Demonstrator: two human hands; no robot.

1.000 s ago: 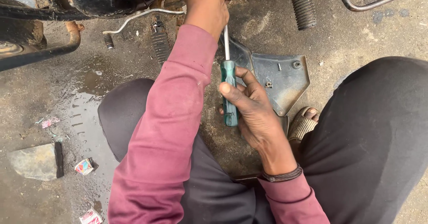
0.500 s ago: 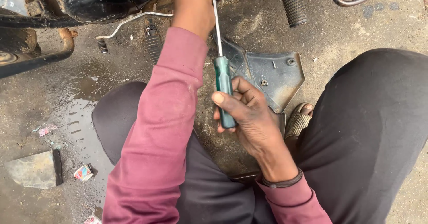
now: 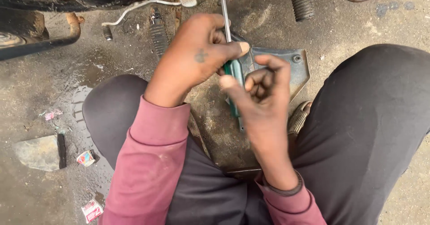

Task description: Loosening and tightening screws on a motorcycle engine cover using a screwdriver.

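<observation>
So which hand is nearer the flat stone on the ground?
Left. The left hand is up at the screwdriver, closer to the stone; the right hand sits farther right.

Both hands grip a green-handled screwdriver (image 3: pixel 234 75), left hand (image 3: pixel 197 55) above, right hand (image 3: pixel 260 90) below, over a grey metal plate (image 3: pixel 291 66) on wet concrete
</observation>
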